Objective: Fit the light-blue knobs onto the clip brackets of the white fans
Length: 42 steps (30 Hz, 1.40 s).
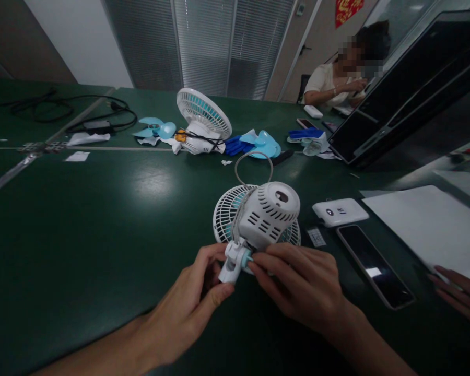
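A small white fan lies face down on its round grille, its slotted motor housing turned up. My left hand is closed around the white neck bracket below the housing. On the bracket's right side sits a light blue knob, and the fingertips of my right hand pinch it. The knob's far side is hidden by the bracket. A grey cable loop rises behind the fan.
A phone, a white device and paper lie right, near another person's hand. Behind stand a second fan, blue blades, gloves and a black cord. A person sits beyond a dark monitor.
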Motion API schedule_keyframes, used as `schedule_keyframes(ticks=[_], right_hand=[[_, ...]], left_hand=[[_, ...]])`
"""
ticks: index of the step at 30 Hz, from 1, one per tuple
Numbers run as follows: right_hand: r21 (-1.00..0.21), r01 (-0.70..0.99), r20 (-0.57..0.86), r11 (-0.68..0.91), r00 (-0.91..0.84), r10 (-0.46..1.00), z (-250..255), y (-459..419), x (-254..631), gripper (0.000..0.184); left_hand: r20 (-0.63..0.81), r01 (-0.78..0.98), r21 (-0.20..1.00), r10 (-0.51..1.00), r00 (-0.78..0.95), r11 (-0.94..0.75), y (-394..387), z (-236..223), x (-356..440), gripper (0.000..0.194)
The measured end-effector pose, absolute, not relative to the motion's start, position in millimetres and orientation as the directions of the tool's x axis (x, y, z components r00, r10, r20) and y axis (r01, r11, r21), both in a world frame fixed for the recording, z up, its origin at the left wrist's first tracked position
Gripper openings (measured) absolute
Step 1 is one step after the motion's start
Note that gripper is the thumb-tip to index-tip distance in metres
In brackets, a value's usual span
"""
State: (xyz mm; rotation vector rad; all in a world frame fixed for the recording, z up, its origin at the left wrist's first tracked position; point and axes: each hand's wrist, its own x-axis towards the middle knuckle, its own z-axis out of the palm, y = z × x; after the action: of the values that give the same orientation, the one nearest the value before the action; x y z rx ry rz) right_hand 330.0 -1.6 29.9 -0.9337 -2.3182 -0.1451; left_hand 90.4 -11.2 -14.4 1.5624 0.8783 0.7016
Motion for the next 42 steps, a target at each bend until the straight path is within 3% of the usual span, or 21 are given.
schedule_keyframes(ticks=[3, 5, 13, 17, 22, 25, 29, 37, 40, 42], right_hand=[[-0.046, 0.562, 0.543, 0.826, -0.68, 0.493, 32.0, 3.8, 341.8, 0.027], [-0.032, 0.538, 0.528, 0.843, -0.706, 0.471, 30.3, 7.0, 348.1, 0.029], [-0.131, 0.607, 0.618, 0.783, -0.568, 0.544, 17.2, 0.8, 335.4, 0.017], [-0.169, 0.691, 0.611, 0.703, -0.486, 0.625, 16.5, -6.3, 319.0, 0.002], [-0.128, 0.763, 0.596, 0.633, -0.451, 0.664, 18.7, -10.9, 311.4, 0.013], [-0.103, 0.74, 0.573, 0.665, -0.502, 0.648, 24.1, -9.3, 320.7, 0.002], [-0.032, 0.592, 0.49, 0.805, -0.693, 0.529, 28.5, -2.0, 338.6, 0.025], [-0.077, 0.666, 0.589, 0.742, -0.57, 0.573, 20.6, -0.8, 328.2, 0.001], [-0.064, 0.692, 0.582, 0.719, -0.559, 0.59, 20.8, -3.0, 323.4, 0.011], [-0.07, 0.678, 0.572, 0.732, -0.573, 0.586, 22.5, -3.0, 326.0, 0.007]], left_hand=[[-0.026, 0.132, 0.99, 0.841, 0.54, -0.054, -11.3, -13.9, 90.0, 0.039], [-0.02, 0.12, 0.991, 0.842, 0.54, -0.053, -11.2, -13.4, 89.7, 0.039], [-0.019, 0.147, 0.987, 0.845, 0.534, -0.07, -10.2, -14.3, 88.6, 0.038], [-0.017, 0.165, 0.983, 0.845, 0.535, -0.084, -11.1, -15.0, 88.8, 0.04], [-0.023, 0.15, 0.987, 0.857, 0.516, -0.064, -10.5, -13.7, 90.3, 0.038], [-0.03, 0.142, 0.989, 0.864, 0.503, -0.048, -9.5, -13.6, 90.3, 0.038], [-0.029, 0.14, 0.989, 0.861, 0.507, -0.049, -9.5, -12.9, 89.4, 0.038], [-0.031, 0.17, 0.983, 0.859, 0.511, -0.065, -10.7, -12.8, 88.8, 0.036], [-0.038, 0.169, 0.984, 0.863, 0.504, -0.055, -10.6, -12.7, 89.6, 0.036], [-0.035, 0.163, 0.985, 0.865, 0.5, -0.054, -10.5, -12.2, 90.0, 0.036]])
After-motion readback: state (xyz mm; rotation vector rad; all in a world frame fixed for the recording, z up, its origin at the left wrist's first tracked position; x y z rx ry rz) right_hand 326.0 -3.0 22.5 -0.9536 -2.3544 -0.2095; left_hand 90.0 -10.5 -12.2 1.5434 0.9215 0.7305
